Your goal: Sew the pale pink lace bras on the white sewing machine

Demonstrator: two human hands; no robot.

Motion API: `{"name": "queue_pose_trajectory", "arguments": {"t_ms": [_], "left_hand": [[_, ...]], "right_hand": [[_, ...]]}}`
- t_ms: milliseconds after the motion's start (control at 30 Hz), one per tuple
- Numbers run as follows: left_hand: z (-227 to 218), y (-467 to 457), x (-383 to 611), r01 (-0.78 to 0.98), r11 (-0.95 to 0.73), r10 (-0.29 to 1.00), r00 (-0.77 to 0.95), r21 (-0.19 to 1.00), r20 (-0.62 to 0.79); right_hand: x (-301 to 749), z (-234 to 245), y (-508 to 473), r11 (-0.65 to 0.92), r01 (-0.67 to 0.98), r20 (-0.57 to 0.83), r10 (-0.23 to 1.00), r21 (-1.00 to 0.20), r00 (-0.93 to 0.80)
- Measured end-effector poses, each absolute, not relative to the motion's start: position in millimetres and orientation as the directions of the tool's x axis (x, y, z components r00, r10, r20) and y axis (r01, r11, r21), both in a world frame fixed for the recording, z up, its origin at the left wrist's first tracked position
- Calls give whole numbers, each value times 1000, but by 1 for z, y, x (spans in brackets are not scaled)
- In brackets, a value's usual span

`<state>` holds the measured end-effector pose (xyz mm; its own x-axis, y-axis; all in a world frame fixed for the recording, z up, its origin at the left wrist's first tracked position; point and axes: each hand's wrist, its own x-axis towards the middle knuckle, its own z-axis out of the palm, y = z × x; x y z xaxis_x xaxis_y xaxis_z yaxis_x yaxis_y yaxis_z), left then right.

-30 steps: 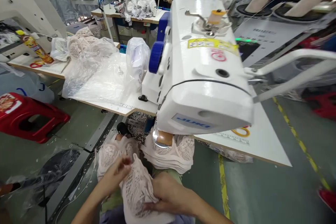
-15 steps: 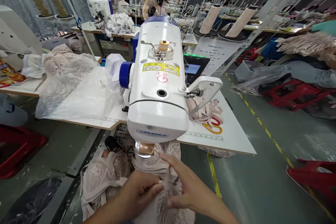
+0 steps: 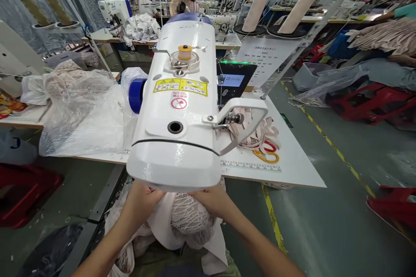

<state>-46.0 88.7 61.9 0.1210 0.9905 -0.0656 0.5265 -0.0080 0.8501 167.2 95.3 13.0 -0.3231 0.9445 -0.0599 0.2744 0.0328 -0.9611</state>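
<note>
A beige lace bra (image 3: 190,218) hangs below the white sewing machine head (image 3: 177,138), its patterned cup facing me. My left hand (image 3: 143,199) grips the bra's left part, thumb pointing inward. On the other side my right hand (image 3: 212,201) holds the cup's upper edge with its thumb over it. Both hands are close under the machine head, which hides most of the fingers as well as the needle. More beige lace garments (image 3: 118,216) hang on the left, partly behind my left forearm.
Beige straps (image 3: 250,132) and yellow-and-red scissors (image 3: 268,156) lie on the table's right part, behind a printed ruler (image 3: 250,165). Plastic-wrapped garments (image 3: 84,99) cover the left table. Thread cones (image 3: 256,11) stand behind a control screen (image 3: 232,80). Red stools (image 3: 393,212) stand on the floor.
My hands have moved forward and apart, up under the machine head. The bra has been spread and turned so the lace cup shows. My view has shifted closer to the machine.
</note>
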Motion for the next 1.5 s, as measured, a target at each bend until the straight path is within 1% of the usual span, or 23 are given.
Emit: {"name": "queue_pose_trajectory", "arguments": {"t_ms": [33,100,233,333,433,500,567,633,700,733,800,900,967,1067,1133,1233,1300,1333,1400,1433,1467,1500], "left_hand": [[63,91,-44,516,-39,991,130,856,-33],[63,95,-43,533,-53,992,126,844,-17],[58,96,-46,633,-20,996,80,774,-40],[52,94,-50,676,-51,993,116,736,-37],[49,95,-52,676,-101,991,133,730,14],[51,96,-52,663,-116,991,127,739,42],[54,96,-52,632,-116,992,108,766,61],[57,96,-54,599,-104,994,88,794,64],[57,96,-57,601,-83,996,82,795,43],[56,95,-59,618,-69,996,80,783,25],[53,94,-62,654,-47,997,75,755,-3],[48,94,-65,680,-38,997,70,732,-14],[46,94,-64,691,-37,998,60,722,-6],[46,95,-61,693,-44,998,56,720,8],[47,95,-61,693,-63,997,73,718,17],[48,92,-64,725,-83,996,78,684,38],[52,84,-65,766,-110,994,77,633,79],[55,77,-64,787,-144,988,84,600,127],[61,60,-56,794,-283,946,141,538,291],[64,49,-49,769,-389,900,197,508,389],[66,39,-40,718,-518,827,281,465,486],[68,30,-30,642,-653,727,384,401,570]], "right_hand": [[168,13,97,34,275,-57,947,-961,-316],[169,13,100,36,275,-55,947,-961,-316],[172,20,104,24,241,-60,940,-970,-336],[174,21,106,-12,216,-86,936,-976,-340],[174,8,106,-76,186,-134,938,-980,-321],[174,-10,101,-125,117,-156,936,-985,-316],[173,-30,93,-146,4,-134,899,-989,-417],[173,-48,81,-200,-100,-105,804,-975,-586],[175,-62,69,-291,-116,-129,702,-950,-700],[177,-67,62,-338,-105,-164,676,-935,-718],[183,-76,52,-417,-116,-220,672,-901,-708],[192,-84,41,-523,-233,-234,678,-820,-697],[196,-85,36,-570,-281,-261,688,-772,-677],[199,-80,33,-607,-269,-364,714,-748,-598],[200,-74,32,-623,-236,-408,707,-746,-578],[206,-65,31,-601,-204,-404,714,-773,-572],[214,-58,30,-532,-174,-374,757,-828,-535],[218,-53,30,-481,-143,-349,782,-865,-516],[226,-38,29,-345,-51,-277,827,-937,-490],[228,-28,28,-261,8,-231,842,-965,-488],[229,-17,27,-169,64,-178,850,-984,-496],[229,-5,25,-80,114,-128,844,-990,-521]]}}
